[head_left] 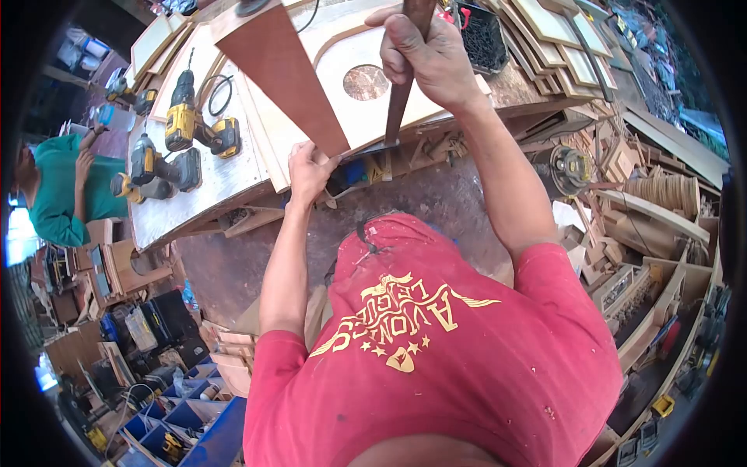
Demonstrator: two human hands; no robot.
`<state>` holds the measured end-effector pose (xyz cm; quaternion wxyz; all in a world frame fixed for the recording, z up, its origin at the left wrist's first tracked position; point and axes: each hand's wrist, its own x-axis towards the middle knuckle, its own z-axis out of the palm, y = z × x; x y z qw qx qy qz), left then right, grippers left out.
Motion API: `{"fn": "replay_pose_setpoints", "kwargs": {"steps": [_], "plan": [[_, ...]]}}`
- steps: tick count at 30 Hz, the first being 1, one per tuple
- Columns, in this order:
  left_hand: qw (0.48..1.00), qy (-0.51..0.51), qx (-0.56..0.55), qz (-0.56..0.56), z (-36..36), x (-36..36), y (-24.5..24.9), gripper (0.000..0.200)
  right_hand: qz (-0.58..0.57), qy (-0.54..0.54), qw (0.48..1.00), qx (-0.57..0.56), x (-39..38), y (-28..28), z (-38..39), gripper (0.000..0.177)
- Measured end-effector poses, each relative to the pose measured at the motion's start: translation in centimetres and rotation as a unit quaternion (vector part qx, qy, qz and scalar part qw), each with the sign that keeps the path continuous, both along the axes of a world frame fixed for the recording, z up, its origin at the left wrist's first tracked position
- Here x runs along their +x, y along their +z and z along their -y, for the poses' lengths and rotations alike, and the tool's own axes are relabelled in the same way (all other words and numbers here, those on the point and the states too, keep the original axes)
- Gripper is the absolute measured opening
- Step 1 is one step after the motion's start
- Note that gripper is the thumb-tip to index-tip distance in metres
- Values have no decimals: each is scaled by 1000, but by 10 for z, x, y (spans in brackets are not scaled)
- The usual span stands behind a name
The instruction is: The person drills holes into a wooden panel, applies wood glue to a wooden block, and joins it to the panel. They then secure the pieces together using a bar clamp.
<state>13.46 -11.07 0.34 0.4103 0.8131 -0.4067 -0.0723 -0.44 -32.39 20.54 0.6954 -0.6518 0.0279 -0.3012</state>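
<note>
My right hand (432,62) is wrapped round a long, dark brown bar (401,101). The bar stands nearly upright, its lower end at the workbench's near edge; its upper end is out of view. My left hand (311,171) pinches the narrow near end of a reddish-brown wooden board (288,74), which tapers toward me. This board lies over a pale plywood panel (358,117) with a round cutout. At the board's far end a dark round piece (250,6) rests on it, partly cut off by the frame.
Several yellow-and-black cordless drills (180,117) stand on the workbench (194,206) to the left. A bin of black screws (482,39) and stacked wood panels (545,35) are at the right. A person in green (78,187) is beyond the bench's left end. A blue divided organizer (222,436) is lower left.
</note>
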Motion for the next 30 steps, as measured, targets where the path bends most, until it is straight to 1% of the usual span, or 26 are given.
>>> {"fn": "replay_pose_setpoints", "kwargs": {"steps": [2,5,6,9,12,16,19,20,23,27,28,30], "plan": [[1000,1,-2,-10,-1,-4,0,44,5,-33,999,-3,-6,7,-12,38],[1000,1,-4,-12,1,-2,2,44,28,25,999,35,-10,4,-13,39],[1000,4,0,-10,1,-2,1,43,24,2,1000,3,-15,7,-15,40],[1000,1,-5,-3,0,-1,-4,43,20,-52,998,-23,-16,3,-22,43],[1000,-2,-12,0,0,2,-4,43,30,-61,996,-61,-16,-2,-30,37],[1000,1,1,-14,1,3,-5,43,26,-97,992,-76,-24,0,-44,37],[1000,1,4,1,-1,1,0,43,20,-55,998,-33,-28,-2,-41,44],[1000,1,3,-2,-2,0,0,43,46,-47,997,-29,-25,-2,-40,40],[1000,-2,0,-5,-1,3,0,43,82,64,994,23,-22,2,-28,37],[1000,-6,-7,-2,-3,3,-5,43,75,103,992,-23,-22,6,-2,37],[1000,-9,-12,-2,-2,3,-5,44,90,86,992,-34,-23,10,-1,38],[1000,4,4,2,-2,3,-2,44,77,61,994,-39,-28,16,0,38]]}}
